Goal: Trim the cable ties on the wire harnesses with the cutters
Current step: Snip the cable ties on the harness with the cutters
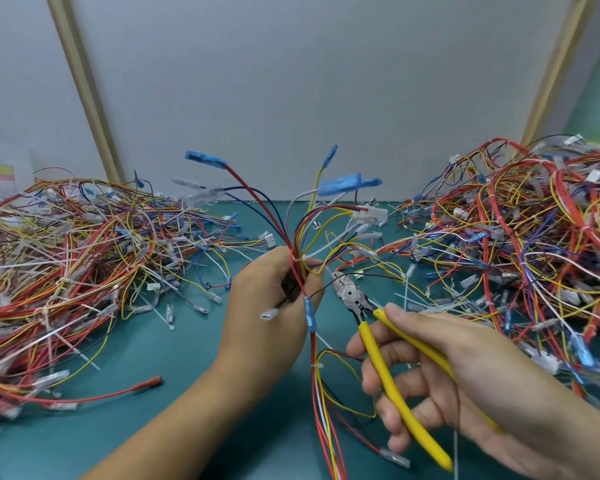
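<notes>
1. While the left hand [271,306] grips the harness [296,250], its cable tie tail [323,251] juts just right of that hand.
2. Nearby, the right hand [465,375] holds the cutters [350,295]; cut flush, sparing wires.

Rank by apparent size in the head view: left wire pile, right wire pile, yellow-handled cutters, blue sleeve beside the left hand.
1. Left wire pile and right wire pile: alike, both cropped by the frame, so tied.
2. Cutters, enlarged by nearness to the camera.
3. Blue sleeve.
</notes>
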